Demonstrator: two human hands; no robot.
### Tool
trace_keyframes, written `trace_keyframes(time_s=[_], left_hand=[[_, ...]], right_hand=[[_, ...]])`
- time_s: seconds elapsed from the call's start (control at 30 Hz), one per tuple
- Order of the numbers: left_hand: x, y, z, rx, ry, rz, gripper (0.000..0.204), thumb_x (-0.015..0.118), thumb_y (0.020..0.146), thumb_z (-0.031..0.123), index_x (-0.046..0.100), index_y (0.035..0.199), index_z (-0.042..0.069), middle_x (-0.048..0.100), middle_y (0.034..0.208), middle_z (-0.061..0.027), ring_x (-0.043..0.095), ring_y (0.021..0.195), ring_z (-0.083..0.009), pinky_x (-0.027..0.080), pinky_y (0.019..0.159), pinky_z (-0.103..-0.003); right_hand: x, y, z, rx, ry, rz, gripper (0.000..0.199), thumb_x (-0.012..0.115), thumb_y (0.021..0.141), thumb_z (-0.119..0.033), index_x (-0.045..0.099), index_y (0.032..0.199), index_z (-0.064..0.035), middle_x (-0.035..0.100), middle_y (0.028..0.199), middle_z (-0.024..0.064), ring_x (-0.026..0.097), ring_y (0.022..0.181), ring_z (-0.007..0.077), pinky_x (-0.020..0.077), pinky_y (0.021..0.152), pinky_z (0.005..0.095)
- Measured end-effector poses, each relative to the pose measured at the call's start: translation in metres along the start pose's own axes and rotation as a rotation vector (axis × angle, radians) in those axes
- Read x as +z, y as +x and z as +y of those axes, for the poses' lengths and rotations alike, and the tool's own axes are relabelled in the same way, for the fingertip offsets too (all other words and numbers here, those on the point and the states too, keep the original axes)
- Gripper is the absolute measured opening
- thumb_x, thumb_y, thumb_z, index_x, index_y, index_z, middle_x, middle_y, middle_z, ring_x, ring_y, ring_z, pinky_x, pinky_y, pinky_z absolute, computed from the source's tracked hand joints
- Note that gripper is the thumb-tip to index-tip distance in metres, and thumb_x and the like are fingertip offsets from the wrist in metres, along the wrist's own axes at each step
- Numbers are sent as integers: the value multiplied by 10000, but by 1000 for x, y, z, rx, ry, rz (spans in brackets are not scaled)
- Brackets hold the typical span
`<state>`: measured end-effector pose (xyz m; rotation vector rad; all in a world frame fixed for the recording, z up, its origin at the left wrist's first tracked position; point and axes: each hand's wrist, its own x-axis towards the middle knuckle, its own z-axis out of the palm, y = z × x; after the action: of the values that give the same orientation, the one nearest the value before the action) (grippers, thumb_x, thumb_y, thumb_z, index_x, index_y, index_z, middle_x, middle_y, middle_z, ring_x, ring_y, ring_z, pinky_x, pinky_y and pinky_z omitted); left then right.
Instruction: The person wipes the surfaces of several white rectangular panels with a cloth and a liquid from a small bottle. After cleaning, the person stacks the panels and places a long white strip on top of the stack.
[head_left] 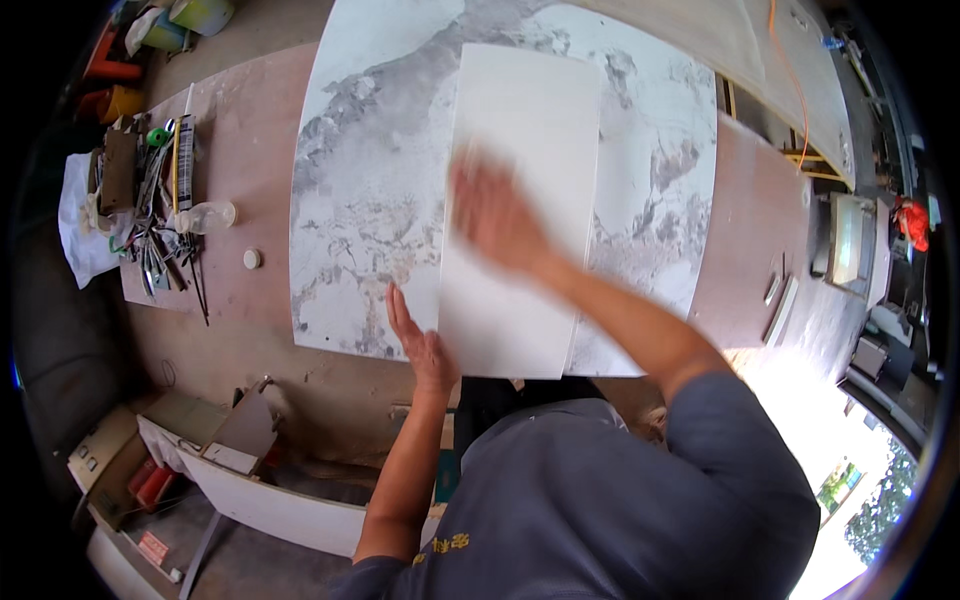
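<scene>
A long white rectangular panel (510,320) lies lengthwise on a larger sheet (370,220) with a grey and white marbled pattern. My right hand (495,212) is over the panel's left half, blurred by motion. It looks flat and holds nothing; whether it touches the surface I cannot tell. At the panel's near left edge stands my left hand (420,340), fingers stretched out, its palm side against or close beside that edge. Nothing is gripped in it.
On the reddish-brown board (265,150) to the left lie a pile of hand tools (155,220), a clear plastic bottle (208,217) and a small white round lid (252,258). An orange cord (790,60) hangs at the far right. Narrow strips (782,310) lie on the right.
</scene>
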<state>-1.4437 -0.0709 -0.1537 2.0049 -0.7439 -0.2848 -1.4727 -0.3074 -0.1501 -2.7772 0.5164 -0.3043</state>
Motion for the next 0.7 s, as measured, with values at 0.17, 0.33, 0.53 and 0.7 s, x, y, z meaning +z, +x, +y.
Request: trace_keyframes(time_s=[0.17, 0.33, 0.53, 0.7], left_hand=[[3, 13, 7, 29, -22, -20, 813, 259, 1021, 596, 202, 1539, -28, 205, 1591, -272, 194, 1482, -433, 187, 1190, -531], [1, 9, 13, -25, 11, -105, 830, 308, 1012, 597, 193, 1537, -35, 190, 1593, -276, 176, 1486, -442, 190, 1191, -530], [2, 8, 13, -83, 90, -176, 814, 408, 1004, 531, 182, 1531, -45, 192, 1590, -278, 180, 1479, -454, 200, 1188, -529], [2, 19, 22, -84, 254, -260, 827, 570, 964, 407, 178, 1533, -48, 226, 1584, -264, 186, 1481, -432, 198, 1194, -516]], right_hand=[[5, -30, -36, -353, 123, -174, 648, 484, 955, -304, 337, 1486, 39, 380, 1527, 246, 342, 1442, 382, 269, 1186, 499], [1, 97, 37, 28, -103, -8, 679, 447, 981, -349, 298, 1487, 77, 350, 1526, 285, 319, 1441, 397, 234, 1194, 523], [2, 50, -3, -175, -93, -167, 695, 446, 979, -359, 303, 1481, 98, 385, 1506, 283, 353, 1429, 372, 210, 1200, 524], [-5, 175, 96, 97, -161, 133, 709, 412, 995, -373, 274, 1487, 118, 372, 1519, 269, 276, 1464, 375, 191, 1218, 475]])
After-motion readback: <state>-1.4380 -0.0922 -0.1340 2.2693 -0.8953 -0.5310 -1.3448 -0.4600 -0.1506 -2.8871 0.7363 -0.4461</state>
